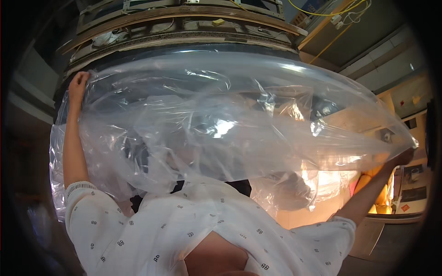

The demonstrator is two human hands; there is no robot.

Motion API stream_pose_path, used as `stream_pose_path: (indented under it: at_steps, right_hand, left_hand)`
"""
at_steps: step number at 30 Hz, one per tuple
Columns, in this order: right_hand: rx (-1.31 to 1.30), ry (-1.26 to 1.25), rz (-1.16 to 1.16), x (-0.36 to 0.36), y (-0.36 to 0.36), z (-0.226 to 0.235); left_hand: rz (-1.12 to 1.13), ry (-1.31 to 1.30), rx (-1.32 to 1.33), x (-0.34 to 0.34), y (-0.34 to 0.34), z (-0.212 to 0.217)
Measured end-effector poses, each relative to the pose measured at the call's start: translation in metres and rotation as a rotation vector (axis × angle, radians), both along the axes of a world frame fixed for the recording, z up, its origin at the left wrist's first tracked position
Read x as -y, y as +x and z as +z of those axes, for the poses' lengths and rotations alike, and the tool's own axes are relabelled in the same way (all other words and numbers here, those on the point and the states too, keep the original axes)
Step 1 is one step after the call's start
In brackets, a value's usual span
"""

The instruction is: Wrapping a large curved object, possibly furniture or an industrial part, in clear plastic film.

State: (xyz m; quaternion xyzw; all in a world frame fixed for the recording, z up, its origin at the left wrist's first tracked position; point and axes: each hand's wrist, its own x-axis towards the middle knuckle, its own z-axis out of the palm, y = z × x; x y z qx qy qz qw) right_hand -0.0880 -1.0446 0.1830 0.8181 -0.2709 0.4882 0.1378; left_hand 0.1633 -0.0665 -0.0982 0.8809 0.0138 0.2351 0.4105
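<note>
A large clear plastic sheet point(193, 115) stretches across most of the view between my two outspread arms, wrinkled and shiny. At the far left, my left hand point(80, 82) is closed, its fingers pinching the sheet's upper left corner. Out at the right, my right hand point(405, 157) grips a gathered end of the same sheet, where the plastic narrows to a point. Whether the sheet is a single layer or a bag cannot be made out. Its near side hangs against the front of my white patterned shirt point(193, 225).
Beyond the plastic, a long wooden rail point(184, 13) runs along a cluttered frame with a small yellow block point(218, 21). A yellow cable point(322, 14) hangs at the upper right. Yellow and orange items point(382, 195) lie by a lit surface at the right.
</note>
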Motion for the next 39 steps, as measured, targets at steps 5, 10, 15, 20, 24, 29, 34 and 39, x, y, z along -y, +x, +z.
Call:
stream_pose_path:
  at_steps: [5, 10, 15, 20, 24, 29, 34, 39]
  right_hand:
    - [-0.173, -0.610, 0.043, 0.032, 0.062, 0.055]
    - [-0.468, -0.374, 0.634, -0.209, 0.155, -0.151]
    - [-0.786, 0.554, 0.722, -0.147, 0.193, -0.246]
    - [-0.415, 0.229, 0.748, -0.220, 0.230, -0.219]
    - [-0.387, 0.061, 0.930, -0.221, 0.246, -0.219]
    - [-0.435, -0.037, 0.852, -0.225, 0.249, -0.237]
    - [-0.339, -0.094, 0.859, -0.219, 0.255, -0.244]
    - [-0.452, 0.181, 1.079, -0.237, 0.245, -0.250]
  left_hand:
    - [-0.111, 0.038, -0.013, 0.025, 0.010, -0.003]
    - [0.390, 0.349, 0.043, -0.070, -0.052, -0.009]
    - [0.531, 0.528, -0.156, -0.180, -0.085, -0.004]
    - [0.607, 0.575, -0.050, -0.165, -0.078, -0.032]
    - [0.693, 0.675, 0.062, -0.189, -0.077, -0.051]
    - [0.617, 0.620, 0.046, -0.172, -0.073, -0.038]
    - [0.651, 0.649, -0.018, -0.165, -0.072, -0.038]
    - [0.599, 0.613, -0.024, -0.177, -0.078, -0.039]
